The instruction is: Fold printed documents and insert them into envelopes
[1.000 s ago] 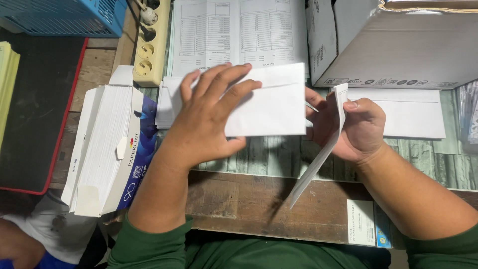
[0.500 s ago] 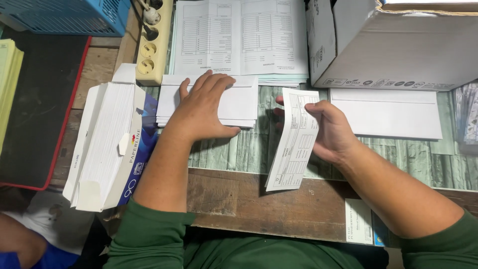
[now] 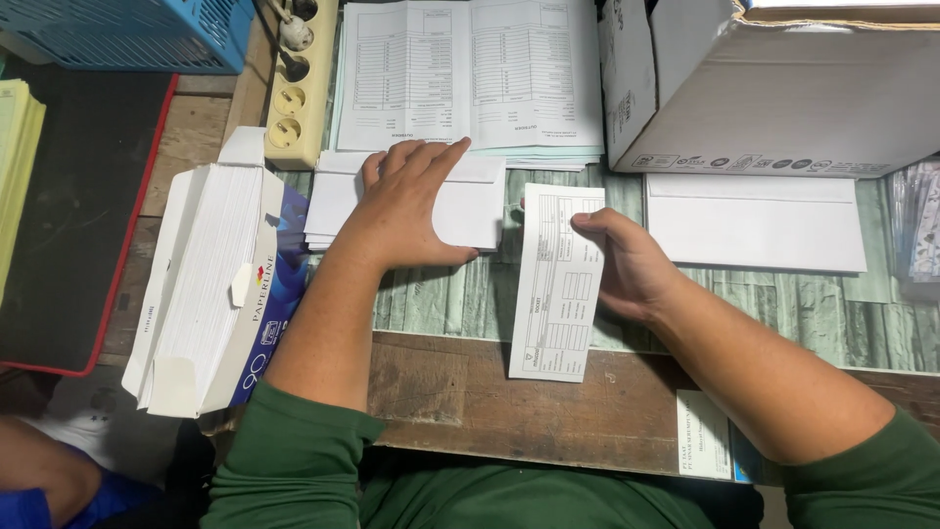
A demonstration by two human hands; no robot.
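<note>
now left hand (image 3: 411,211) flat on envelope stack (image 3: 470,206); right hand (image 3: 627,269) holds folded form (image 3: 558,284).

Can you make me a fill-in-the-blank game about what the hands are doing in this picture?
1. The left hand lies flat on a stack of white ____.
2. The right hand holds a folded ____ with a printed table on it.
3. The open box of envelopes sits on the ____ side of the left hand.
4. Above that box lies a cream power ____.

Missing words: envelopes; paper; left; strip
</note>
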